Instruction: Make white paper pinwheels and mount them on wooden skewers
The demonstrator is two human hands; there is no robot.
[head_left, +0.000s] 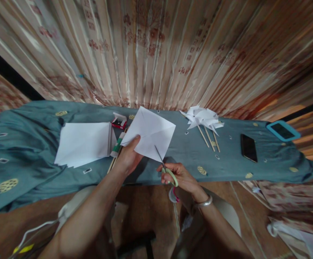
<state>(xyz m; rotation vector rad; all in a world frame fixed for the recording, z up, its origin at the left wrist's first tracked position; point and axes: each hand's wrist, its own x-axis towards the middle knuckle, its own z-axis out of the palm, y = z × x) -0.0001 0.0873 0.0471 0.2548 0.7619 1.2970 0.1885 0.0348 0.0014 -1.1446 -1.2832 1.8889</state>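
Observation:
A creased square sheet of white paper is pinched at its lower left edge by my left hand, thumb on top. My right hand grips scissors with pale green handles. Their blade lies over the paper's lowest corner, pointing up toward the middle of the sheet. Just left of my left hand lie a green and white tube and some thin wooden sticks, partly covered by that hand. To the right rest several white paper pinwheels on sticks.
A stack of white paper lies on the left of the cloth-covered table. Beside it is a small open red and white box. A black phone and a blue-framed tablet lie on the right. Behind hangs a patterned curtain.

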